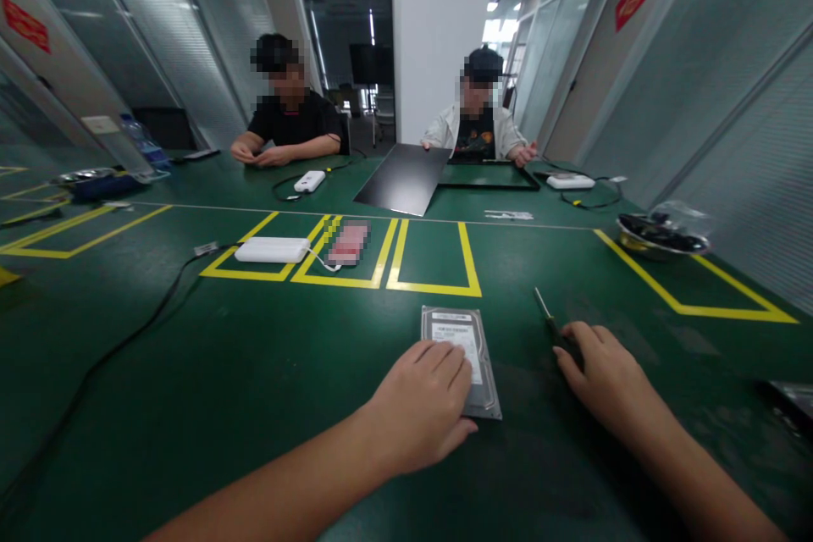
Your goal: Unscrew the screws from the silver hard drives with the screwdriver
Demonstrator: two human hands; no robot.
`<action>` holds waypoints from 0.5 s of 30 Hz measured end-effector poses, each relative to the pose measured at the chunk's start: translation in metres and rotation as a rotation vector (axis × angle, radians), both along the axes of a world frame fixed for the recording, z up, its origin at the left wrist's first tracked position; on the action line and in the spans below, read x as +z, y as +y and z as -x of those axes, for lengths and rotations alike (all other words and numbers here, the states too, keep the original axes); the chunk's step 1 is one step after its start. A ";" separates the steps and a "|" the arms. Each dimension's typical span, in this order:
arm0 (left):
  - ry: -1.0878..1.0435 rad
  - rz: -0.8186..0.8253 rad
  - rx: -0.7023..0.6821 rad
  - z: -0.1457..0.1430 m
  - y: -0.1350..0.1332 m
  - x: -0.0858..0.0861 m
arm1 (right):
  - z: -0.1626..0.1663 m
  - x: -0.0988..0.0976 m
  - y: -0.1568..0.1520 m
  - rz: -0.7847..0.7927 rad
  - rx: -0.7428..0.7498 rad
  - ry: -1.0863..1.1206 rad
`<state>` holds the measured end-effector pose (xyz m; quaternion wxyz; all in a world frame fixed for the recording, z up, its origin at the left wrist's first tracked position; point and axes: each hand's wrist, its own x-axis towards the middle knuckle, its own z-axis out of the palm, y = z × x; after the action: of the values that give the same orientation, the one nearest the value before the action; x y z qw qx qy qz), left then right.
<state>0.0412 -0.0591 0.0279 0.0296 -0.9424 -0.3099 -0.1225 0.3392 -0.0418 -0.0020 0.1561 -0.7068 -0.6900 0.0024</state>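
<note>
The flat, rectangular silver-grey metal hard drive (486,389) with a white paper label (470,339) sits on the dark green, smooth-topped table (285,406) in front of the person, just short of the yellow tape outlines (435,288). The left hand (425,402) lies across it, fingers together over the label and thumb by the near edge; whether they pinch the drive or only press on it, I cannot tell. Light, even pressure seems best here, enough to stop the case sliding. The right hand (603,364) has its fingers closed around the dark handle of a slim screwdriver with a silver metal shaft (542,302), its tip pointing away and well apart from the drive. A loose, balanced grip should suit such a thin tool, with the tip clear of the left fingers.
</note>
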 end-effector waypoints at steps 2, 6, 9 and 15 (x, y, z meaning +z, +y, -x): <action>-0.014 -0.026 0.014 -0.002 -0.002 -0.006 | 0.000 -0.001 0.003 -0.004 0.010 0.016; -0.013 -0.064 -0.008 -0.003 -0.001 -0.010 | 0.003 -0.002 0.003 -0.013 0.013 0.028; 0.017 -0.098 -0.037 -0.001 0.001 -0.009 | 0.004 0.000 -0.003 -0.001 0.004 -0.003; 0.052 -0.150 -0.048 -0.002 0.001 -0.009 | -0.015 0.014 -0.022 -0.062 -0.054 -0.171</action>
<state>0.0427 -0.0581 0.0184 0.1052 -0.9476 -0.2761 -0.1218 0.3537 -0.0637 0.0119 0.1187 -0.7176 -0.6812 -0.0836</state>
